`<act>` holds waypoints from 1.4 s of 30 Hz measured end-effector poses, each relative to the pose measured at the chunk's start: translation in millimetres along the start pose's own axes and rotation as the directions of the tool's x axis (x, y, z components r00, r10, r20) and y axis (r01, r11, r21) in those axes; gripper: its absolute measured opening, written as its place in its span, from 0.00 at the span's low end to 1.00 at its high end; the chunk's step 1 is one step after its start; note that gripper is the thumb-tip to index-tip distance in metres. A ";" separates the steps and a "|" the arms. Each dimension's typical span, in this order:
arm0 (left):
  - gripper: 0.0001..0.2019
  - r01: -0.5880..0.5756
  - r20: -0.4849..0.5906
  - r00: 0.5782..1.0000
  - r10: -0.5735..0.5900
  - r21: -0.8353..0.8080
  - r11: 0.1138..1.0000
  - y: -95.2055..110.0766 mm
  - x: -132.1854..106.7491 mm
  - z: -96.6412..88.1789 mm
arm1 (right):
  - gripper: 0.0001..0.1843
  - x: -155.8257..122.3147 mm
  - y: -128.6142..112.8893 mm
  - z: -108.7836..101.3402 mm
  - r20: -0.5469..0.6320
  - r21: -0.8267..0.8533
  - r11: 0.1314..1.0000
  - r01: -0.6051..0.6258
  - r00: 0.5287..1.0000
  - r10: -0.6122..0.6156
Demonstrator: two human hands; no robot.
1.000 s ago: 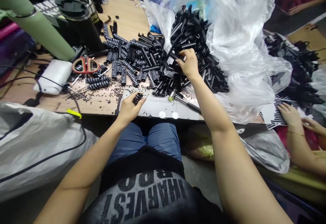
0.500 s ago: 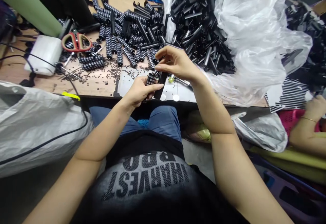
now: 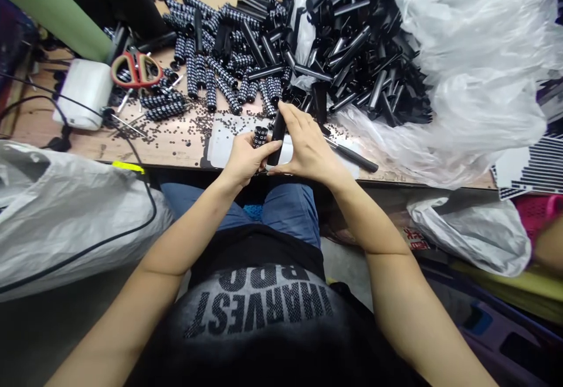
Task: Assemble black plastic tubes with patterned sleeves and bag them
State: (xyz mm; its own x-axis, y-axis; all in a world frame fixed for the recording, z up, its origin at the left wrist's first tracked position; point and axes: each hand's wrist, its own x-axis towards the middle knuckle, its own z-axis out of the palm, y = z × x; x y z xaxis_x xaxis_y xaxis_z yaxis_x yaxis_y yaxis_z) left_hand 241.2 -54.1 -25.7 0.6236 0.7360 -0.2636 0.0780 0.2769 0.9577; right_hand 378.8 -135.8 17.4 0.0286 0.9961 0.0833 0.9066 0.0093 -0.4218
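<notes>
step in hand, my read: fitting the black tube (image 3: pixel 278 132) to the numbered rings (image 3: pixel 261 137). next move calls for holding both steady and lined up. left hand (image 3: pixel 243 157) grips the rings, thumb on the tube. right hand (image 3: pixel 308 143) spans the tube lengthwise, fingertips at top, thumb near the bottom. tube's tilted, just beside rings, over table edge (image 3: pixel 185 155). forearms angle inward.

The black shirt (image 3: pixel 259 331) reads "HARVEST", upside down.
</notes>
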 end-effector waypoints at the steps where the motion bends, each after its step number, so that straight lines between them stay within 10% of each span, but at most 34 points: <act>1: 0.18 0.005 -0.002 1.000 -0.005 -0.001 1.000 -1.1 1.5 0.4 | 0.56 0.6 1.4 2.6 -0.010 0.014 1.000 -0.007 1.000 0.007; 13: 0.22 -0.062 0.108 0.992 0.069 -0.068 0.996 -2.3 21.8 -8.4 | 0.63 0.1 28.0 16.1 -0.122 0.201 0.979 -0.020 0.991 0.045; 17: 0.23 -0.200 0.045 0.980 0.195 0.186 0.962 -18.5 32.5 -12.2 | 0.65 -11.2 30.7 25.2 -0.149 0.258 0.966 -0.036 0.986 0.077; 23: 0.18 -0.397 0.184 0.810 0.557 0.871 0.290 -56.1 22.7 -25.4 | 0.71 -51.9 45.5 52.4 -0.083 0.362 0.912 -0.195 0.967 0.240; 25: 0.16 -0.396 0.180 0.771 0.610 0.887 0.238 -69.6 19.5 -35.5 | 0.70 -60.5 53.7 58.3 -0.085 0.376 0.896 -0.235 0.955 0.286; 33: 0.14 -0.446 -0.157 0.780 0.605 0.538 0.715 -51.9 16.9 -44.3 | 0.73 -69.1 46.5 62.7 -0.084 0.414 0.866 -0.281 0.935 0.344; 42: 0.19 -0.302 -0.171 0.947 0.271 -0.189 0.934 -21.0 23.7 2.7 | 0.73 -75.2 32.0 59.3 -0.150 0.417 0.883 -0.215 0.942 0.300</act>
State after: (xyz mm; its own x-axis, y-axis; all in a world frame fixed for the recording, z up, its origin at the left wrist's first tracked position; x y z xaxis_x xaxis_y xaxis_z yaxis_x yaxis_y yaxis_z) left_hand 256.4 -44.2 -51.7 0.4786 0.8780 -0.0094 -0.2625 0.1533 0.9527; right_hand 380.8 -205.2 -55.9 0.3619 0.9281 0.0871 0.6194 -0.1695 -0.7666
